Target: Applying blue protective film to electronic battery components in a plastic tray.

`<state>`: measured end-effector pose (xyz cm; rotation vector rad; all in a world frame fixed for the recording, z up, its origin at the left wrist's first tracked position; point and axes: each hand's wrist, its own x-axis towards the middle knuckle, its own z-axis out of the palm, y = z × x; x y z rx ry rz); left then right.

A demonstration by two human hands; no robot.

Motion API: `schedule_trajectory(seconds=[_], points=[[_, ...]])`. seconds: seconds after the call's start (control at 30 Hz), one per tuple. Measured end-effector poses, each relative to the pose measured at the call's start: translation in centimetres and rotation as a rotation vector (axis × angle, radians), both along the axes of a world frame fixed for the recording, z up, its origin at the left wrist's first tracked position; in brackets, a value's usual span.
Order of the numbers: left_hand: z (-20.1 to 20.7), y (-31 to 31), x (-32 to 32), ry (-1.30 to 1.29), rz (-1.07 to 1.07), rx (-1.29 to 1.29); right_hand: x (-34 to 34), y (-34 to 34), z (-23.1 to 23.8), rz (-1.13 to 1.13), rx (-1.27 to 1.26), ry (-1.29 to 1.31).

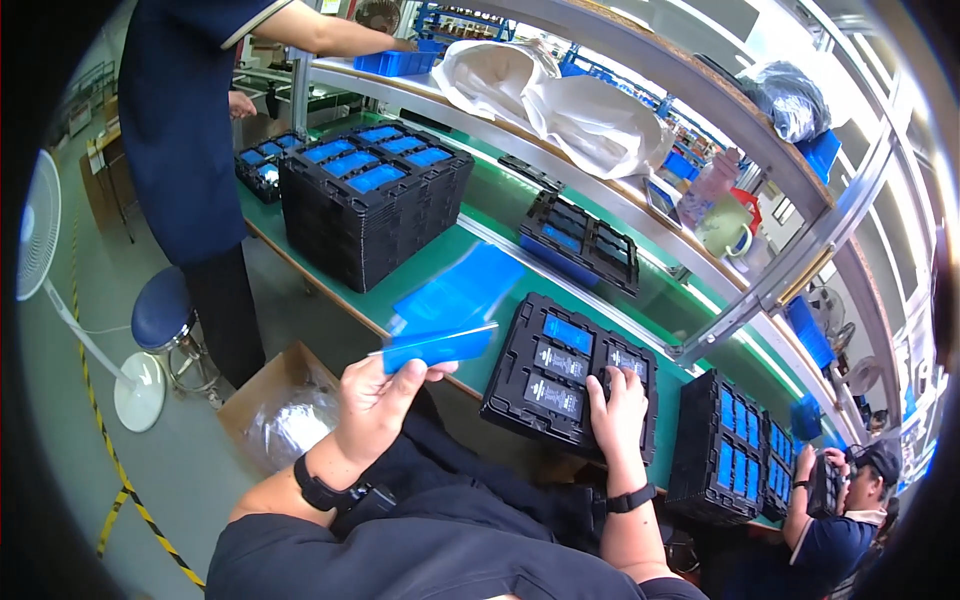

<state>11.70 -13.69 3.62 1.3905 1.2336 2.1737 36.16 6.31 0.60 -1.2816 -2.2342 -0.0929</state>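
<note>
My left hand (383, 402) pinches a glossy blue plastic film (440, 347) between thumb and fingers, raised in front of the bench edge. Behind it, more blue film sheets (470, 285) lie on the green bench. A black compartment tray (507, 375) sits at the front edge, holding flat, dark rectangular pieces (553, 397) with printed faces. One compartment at its far left shows a blue-covered piece (568, 334). My right hand (622, 408) rests over the tray's right half, fingers bent and apart, touching around a printed piece (630, 362) that it partly hides.
Tall black tray stacks stand left (370, 220) and right (715, 460). Another tray (580, 240) lies farther back beneath a shelf bearing white bags (600, 120). A co-worker stands at left, another works at far right. An open carton (285, 400) and a stool (165, 310) are on the floor.
</note>
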Motion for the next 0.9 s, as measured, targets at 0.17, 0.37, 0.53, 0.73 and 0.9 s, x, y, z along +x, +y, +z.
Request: schedule_trajectory(seconds=[0.17, 0.37, 0.53, 0.73, 0.9], points=[[-0.2, 3.3, -0.2, 0.251, 0.143, -0.052, 0.1, 0.3, 0.0, 0.055, -0.002, 0.052], [1.9, 4.8, -0.1, 0.405, 0.174, -0.093, 1.0, -0.6, 0.4, 0.021, -0.060, 0.053], [1.7, 7.2, 0.6, 0.359, 0.116, -0.160, 1.2, -0.5, -0.3, 0.040, -0.089, 0.078], [2.8, 11.5, 1.2, 0.481, 0.081, -0.028, 0.7, -0.7, 0.8, 0.041, -0.105, 0.076], [1.2, 15.9, 2.4, 0.346, -0.022, -0.048, 1.3, -0.2, 1.7, 0.052, -0.098, 0.058]])
